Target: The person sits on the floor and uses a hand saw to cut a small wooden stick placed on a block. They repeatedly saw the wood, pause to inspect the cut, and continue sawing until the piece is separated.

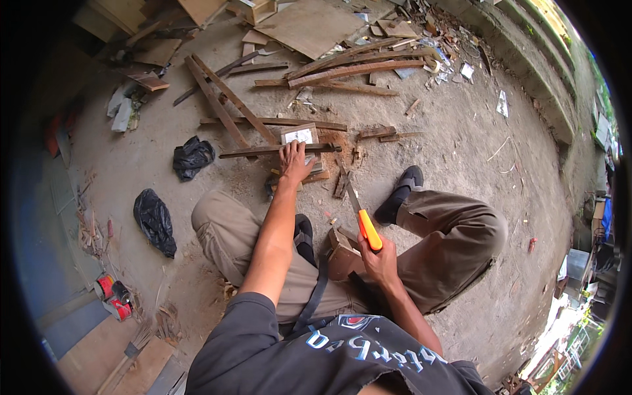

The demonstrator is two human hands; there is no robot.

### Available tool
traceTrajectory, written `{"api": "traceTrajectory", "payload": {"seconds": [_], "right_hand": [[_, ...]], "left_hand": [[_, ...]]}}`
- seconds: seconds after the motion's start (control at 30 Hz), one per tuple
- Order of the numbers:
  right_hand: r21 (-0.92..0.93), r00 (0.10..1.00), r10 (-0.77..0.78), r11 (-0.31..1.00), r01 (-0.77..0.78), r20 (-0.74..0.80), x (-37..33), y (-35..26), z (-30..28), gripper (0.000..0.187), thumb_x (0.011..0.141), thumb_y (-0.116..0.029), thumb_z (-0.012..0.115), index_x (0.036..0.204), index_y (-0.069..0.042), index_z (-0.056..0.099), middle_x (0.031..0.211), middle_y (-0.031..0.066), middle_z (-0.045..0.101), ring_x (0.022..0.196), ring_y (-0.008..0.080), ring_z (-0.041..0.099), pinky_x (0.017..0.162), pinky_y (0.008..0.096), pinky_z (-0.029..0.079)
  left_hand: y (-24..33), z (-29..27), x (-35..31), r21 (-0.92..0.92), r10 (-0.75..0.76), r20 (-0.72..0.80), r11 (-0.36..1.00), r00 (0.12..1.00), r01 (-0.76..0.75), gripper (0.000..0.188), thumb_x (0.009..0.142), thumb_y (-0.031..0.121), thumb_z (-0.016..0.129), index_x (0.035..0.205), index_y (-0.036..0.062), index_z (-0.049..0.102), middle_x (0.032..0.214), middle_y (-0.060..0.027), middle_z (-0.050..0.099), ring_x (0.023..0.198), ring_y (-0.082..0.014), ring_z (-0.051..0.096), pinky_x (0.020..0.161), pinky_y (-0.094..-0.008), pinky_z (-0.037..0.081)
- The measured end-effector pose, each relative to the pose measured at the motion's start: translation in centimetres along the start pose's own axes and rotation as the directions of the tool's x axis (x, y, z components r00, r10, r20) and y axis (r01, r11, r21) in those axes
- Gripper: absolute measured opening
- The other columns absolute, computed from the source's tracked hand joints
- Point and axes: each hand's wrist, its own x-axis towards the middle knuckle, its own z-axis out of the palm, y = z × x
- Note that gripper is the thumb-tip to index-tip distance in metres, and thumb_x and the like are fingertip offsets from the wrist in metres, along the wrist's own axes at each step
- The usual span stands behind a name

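Note:
My left hand (296,162) presses down on a dark wooden strip (253,151), its fingers bent over the strip. That strip lies crosswise over a small wooden block with a white patch on top (301,134), low on the ground in front of me. In my right hand (380,259) is a handsaw (369,230), gripped by its orange-yellow handle. Its narrow blade points away from me, and the tip ends short of the strip's right end, apart from it. A wooden box-like piece (343,258) sits between my legs, partly hidden.
Long wooden strips (359,77) lie piled farther off, with a flat board (309,29) behind them. Two black plastic bags (193,158) rest at the left. Short wood offcuts (377,132) lie right of the block. Concrete steps (526,79) border the far right.

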Motion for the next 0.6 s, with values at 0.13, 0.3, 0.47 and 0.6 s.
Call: {"api": "traceTrajectory", "payload": {"seconds": [0.13,0.3,0.47,0.6], "right_hand": [[0.057,0.994,0.108,0.993,-0.107,-0.005,0.8,-0.9,-0.4,0.022,0.093,-0.018,0.067,0.086,0.002,0.064,0.061,0.0025,0.053,0.058,0.0075,0.046,0.053,0.0287,0.039],[0.018,0.986,0.166,0.986,-0.166,0.013,0.9,-2.7,-1.4,0.02,0.092,-0.016,0.067,0.087,0.002,0.062,0.06,0.0024,0.052,0.057,0.0075,0.046,0.053,0.028,0.039],[-0.034,0.985,0.173,0.984,-0.173,0.014,1.7,-3.7,-1.4,0.018,0.092,-0.014,0.067,0.087,0.003,0.062,0.058,0.0044,0.055,0.052,0.0097,0.052,0.051,0.0282,0.042],[-0.046,0.976,0.219,0.975,-0.218,0.005,2.4,-4.2,-0.6,0.017,0.091,-0.013,0.067,0.085,0.002,0.061,0.058,0.0068,0.056,0.051,0.0114,0.054,0.05,0.0288,0.043]], "left_hand": [[-0.6,0.2,2.1,-0.037,-0.061,0.108,0.997,0.992,0.065,0.054,0.084,0.049,0.068,0.119,0.0099,0.056,0.116,-0.0112,0.05,0.115,-0.0301,0.044,0.103,-0.0496,0.03],[-0.5,1.6,2.0,-0.124,-0.043,-0.103,0.992,0.994,0.03,0.043,0.084,0.051,0.069,0.096,0.01,0.06,0.099,-0.0096,0.056,0.104,-0.0292,0.051,0.093,-0.0468,0.036],[-0.8,2.8,5.0,-0.155,-0.11,-0.141,0.984,0.984,0.088,0.039,0.088,0.04,0.066,0.07,0.0069,0.057,0.08,-0.0085,0.057,0.085,-0.0301,0.054,0.081,-0.0453,0.037],[-0.3,3.0,5.0,-0.09,-0.097,-0.229,0.993,0.969,0.079,0.027,0.089,0.03,0.061,0.073,0.0077,0.061,0.081,-0.0091,0.057,0.082,-0.03,0.054,0.078,-0.044,0.037]]}}
